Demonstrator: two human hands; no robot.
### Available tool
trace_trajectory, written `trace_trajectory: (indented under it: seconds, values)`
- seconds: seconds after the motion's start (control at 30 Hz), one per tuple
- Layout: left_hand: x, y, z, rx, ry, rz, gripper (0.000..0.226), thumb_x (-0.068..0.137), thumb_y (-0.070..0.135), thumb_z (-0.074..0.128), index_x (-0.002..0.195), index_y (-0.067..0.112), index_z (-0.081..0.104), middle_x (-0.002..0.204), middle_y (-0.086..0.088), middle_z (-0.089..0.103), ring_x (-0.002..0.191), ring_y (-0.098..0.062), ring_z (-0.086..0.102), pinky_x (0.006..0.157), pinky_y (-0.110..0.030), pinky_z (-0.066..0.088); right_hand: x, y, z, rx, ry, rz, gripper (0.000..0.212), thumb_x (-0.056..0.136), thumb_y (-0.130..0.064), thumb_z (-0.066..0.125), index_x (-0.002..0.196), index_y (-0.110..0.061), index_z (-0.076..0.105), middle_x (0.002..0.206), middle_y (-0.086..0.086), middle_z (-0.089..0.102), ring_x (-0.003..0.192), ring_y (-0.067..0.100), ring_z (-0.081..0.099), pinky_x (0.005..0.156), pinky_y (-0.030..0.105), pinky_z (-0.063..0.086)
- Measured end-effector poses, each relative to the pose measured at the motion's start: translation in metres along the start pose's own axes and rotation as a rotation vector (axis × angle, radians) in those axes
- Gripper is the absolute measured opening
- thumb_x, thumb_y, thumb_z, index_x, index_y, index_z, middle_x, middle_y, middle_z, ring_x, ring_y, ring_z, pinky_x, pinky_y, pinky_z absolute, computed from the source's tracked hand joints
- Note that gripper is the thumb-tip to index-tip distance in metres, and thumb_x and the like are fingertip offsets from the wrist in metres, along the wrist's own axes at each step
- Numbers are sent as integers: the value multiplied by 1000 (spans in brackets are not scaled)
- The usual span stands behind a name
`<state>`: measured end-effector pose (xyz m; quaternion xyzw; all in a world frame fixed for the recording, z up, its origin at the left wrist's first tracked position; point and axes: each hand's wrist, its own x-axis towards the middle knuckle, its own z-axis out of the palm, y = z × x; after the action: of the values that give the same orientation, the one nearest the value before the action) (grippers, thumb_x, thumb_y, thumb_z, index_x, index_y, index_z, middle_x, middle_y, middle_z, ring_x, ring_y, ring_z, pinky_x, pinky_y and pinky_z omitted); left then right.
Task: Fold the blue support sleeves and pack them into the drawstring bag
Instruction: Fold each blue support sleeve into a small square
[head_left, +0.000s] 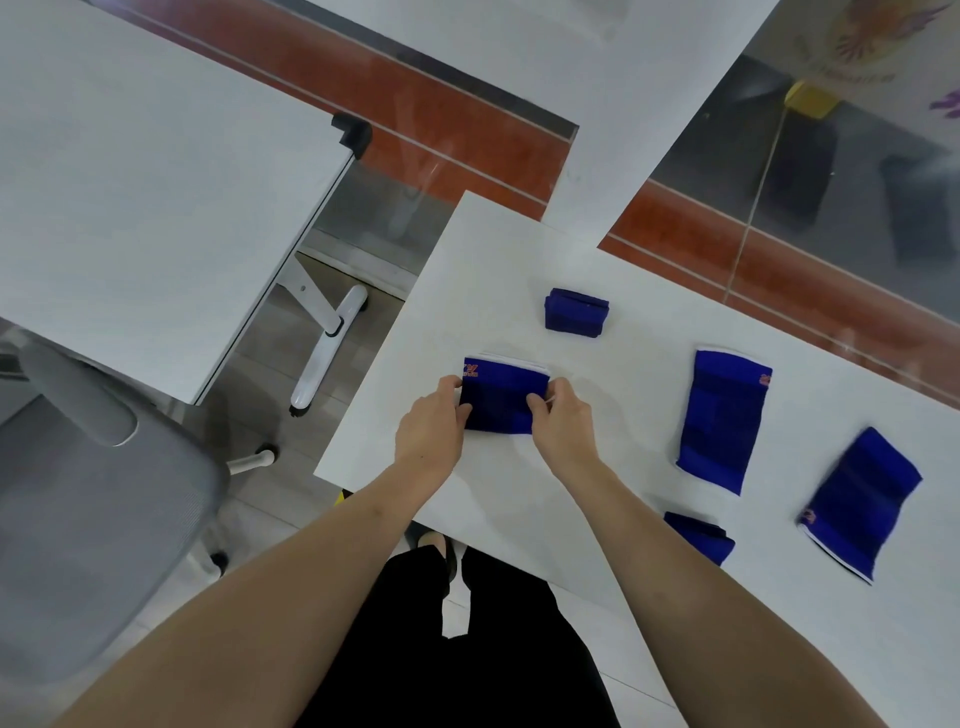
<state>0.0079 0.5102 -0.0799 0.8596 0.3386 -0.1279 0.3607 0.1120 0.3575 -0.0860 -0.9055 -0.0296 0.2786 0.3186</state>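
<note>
On the white table (597, 519) a blue support sleeve (501, 395) with a white top edge and an orange logo lies folded in half. My left hand (428, 428) pinches its left edge and my right hand (561, 421) pinches its right edge. A small folded blue sleeve (575, 313) sits further back. Two flat sleeves lie to the right: one upright (722, 418), one tilted (860, 501). Another folded sleeve (701, 535) rests at the near table edge. No drawstring bag is visible.
A second white table (130, 182) stands to the left with a grey mesh chair (88, 509) beside it. Table legs on castors (322, 353) cross the gap between tables. A red and grey floor lies beyond.
</note>
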Motion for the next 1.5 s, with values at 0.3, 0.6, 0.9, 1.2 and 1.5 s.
trace_trajectory:
  seconds: [0.3,0.6,0.9,1.2,1.5]
  values:
    - [-1,3,15,404,258,295,53,87,15,70,135,20,49,118,-10,52,102,-28,50,83,-37,46,-7,5,12,-151,94,10,19,103,-35,54,101,-16,49,84,1,64,74,24,64,64,42,56]
    - [13,-2,38,573,30,427,60,106,46,28,162,31,12,171,-6,3,150,-43,11,122,-62,12,-14,13,5,-284,141,63,35,102,-57,50,100,-23,43,91,-6,61,74,19,58,62,35,40]
    - [11,17,22,654,-59,413,58,108,44,24,162,31,5,171,-6,-4,154,-44,-8,123,-61,-3,-11,13,-5,-142,43,44,28,103,-49,52,112,-22,52,105,-4,65,91,19,64,76,39,55]
    - [-20,85,30,447,81,512,40,93,15,57,133,17,54,143,-8,44,132,-35,40,114,-47,34,-66,52,-69,51,336,-92,9,105,-18,52,112,-16,57,109,-1,58,93,16,57,80,31,48]
    - [-61,189,113,387,-73,571,37,103,20,48,140,21,51,138,-3,49,125,-24,47,104,-37,45,-87,147,-168,59,481,-14,11,105,-18,55,115,-20,59,116,-5,59,102,11,58,87,28,55]
